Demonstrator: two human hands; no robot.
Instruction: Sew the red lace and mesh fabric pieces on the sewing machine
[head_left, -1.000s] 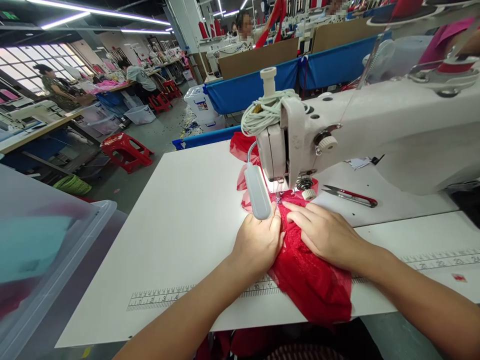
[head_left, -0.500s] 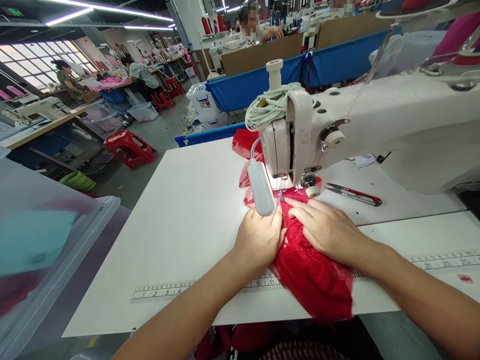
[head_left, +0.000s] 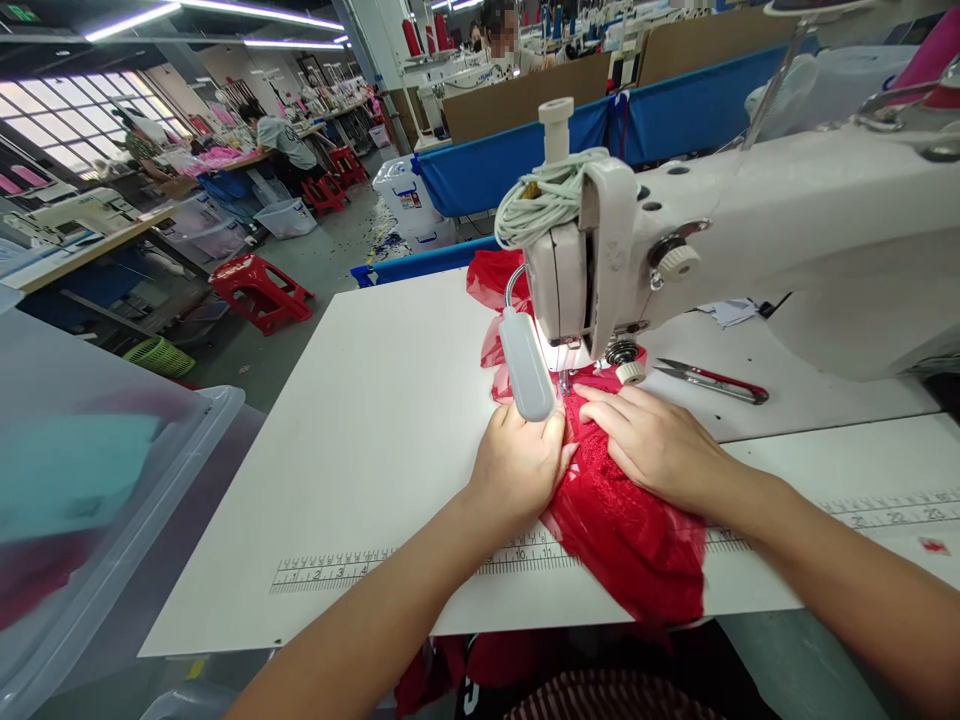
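A piece of sheer red lace fabric [head_left: 626, 530] lies under the presser foot [head_left: 565, 382] of a white sewing machine [head_left: 720, 240] and drapes toward the table's front edge. My left hand [head_left: 517, 465] is closed on the fabric's left edge just in front of the foot; the lamp hides some of its fingertips. On the fabric's right side rests my right hand [head_left: 660, 445], fingers stretched out and lying on the lace close to the foot. Its thumb is hidden. More red fabric [head_left: 499, 280] is bunched behind the needle area.
A grey lamp [head_left: 527, 365] hangs beside the needle. Thread snips [head_left: 712, 382] lie on the white table [head_left: 360, 400] to the right. A clear plastic bin [head_left: 202, 430] stands at the left, a red stool [head_left: 259, 292] beyond it. Other people sit farther back.
The view has shifted slightly. Both hands stay on the red fabric by the presser foot, in nearly the same pose; the fabric has hardly moved.
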